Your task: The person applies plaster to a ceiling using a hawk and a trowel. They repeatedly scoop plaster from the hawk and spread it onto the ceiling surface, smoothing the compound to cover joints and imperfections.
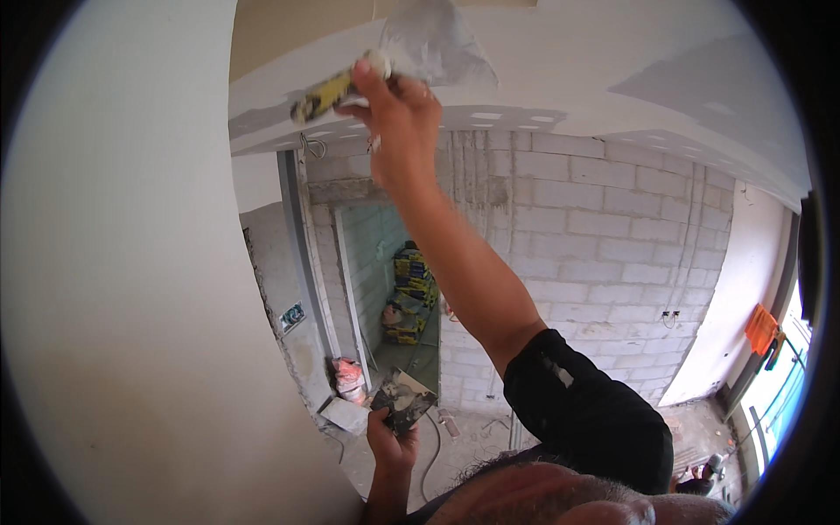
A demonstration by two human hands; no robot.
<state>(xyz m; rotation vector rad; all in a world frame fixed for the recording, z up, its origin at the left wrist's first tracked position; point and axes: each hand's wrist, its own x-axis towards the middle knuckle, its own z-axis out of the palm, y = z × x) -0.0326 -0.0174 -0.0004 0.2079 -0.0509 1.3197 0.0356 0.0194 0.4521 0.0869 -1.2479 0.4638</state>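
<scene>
Your right hand [404, 114] grips a yellow-handled scraper [325, 94], seen above the doorway [352, 284]; your left hand [393, 444] holds a dark plate [405, 404] smeared with pale paste, at the doorway's lower edge in view; stacked bags [411, 293] show inside the doorway; the block wall [604, 227] spreads right of it.

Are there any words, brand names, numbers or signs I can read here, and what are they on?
No text can be read.
Stacked yellow-and-dark bags: any print is too small.
Reddish bag: too small to tell.
Yellow-and-black scraper handle in the right hand: too blurred.
Dark plate in the left hand: only pale smears show.
</scene>
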